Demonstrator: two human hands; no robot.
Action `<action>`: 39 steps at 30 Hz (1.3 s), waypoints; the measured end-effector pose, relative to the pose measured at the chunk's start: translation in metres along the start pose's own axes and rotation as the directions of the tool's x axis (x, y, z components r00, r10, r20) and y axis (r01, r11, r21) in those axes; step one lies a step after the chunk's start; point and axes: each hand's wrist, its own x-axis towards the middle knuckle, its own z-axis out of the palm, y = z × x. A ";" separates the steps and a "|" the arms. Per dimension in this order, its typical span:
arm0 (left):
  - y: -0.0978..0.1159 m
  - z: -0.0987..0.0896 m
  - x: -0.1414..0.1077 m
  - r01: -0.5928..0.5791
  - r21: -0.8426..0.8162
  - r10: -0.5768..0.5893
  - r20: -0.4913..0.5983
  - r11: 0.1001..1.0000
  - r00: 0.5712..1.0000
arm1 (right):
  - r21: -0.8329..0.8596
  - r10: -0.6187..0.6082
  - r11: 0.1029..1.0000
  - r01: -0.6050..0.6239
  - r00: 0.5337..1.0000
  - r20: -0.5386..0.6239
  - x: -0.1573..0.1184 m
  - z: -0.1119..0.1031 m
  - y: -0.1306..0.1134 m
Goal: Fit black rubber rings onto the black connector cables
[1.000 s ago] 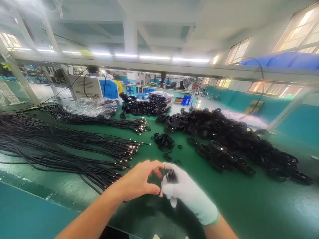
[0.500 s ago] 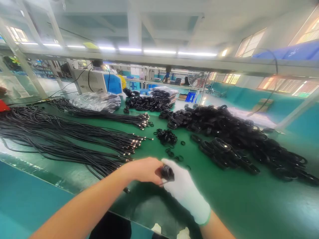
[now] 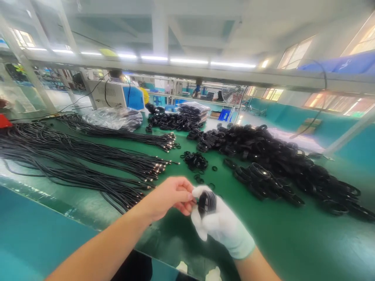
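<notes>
My right hand (image 3: 225,222), in a white glove, grips a coiled black cable (image 3: 208,203), with the loops showing between thumb and fingers. My bare left hand (image 3: 172,199) is closed in a pinch at the coil's left side. A thin dark piece shows at its fingertips, too small to tell whether it is a cable end or a small band. Just beyond the hands, small black rings (image 3: 195,160) lie in a pile, with several loose ones nearer to me.
Long black cables (image 3: 88,156) lie in bundles at left, plug ends toward the middle. A heap of coiled cables (image 3: 263,156) covers the right side of the green table (image 3: 278,242). Clear plastic bags (image 3: 114,119) and more coils are at the back. A metal shelf bar (image 3: 187,70) crosses above.
The coil has turned and shows more of its loops in my right hand. My left hand has drawn back slightly leftward, its fingers now pinched beside the coil.
</notes>
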 end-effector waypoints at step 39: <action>-0.048 0.020 0.002 -0.091 0.848 0.597 -0.287 0.522 0.749 | -0.039 0.197 0.978 -0.207 0.965 -0.175 0.009 0.006 0.002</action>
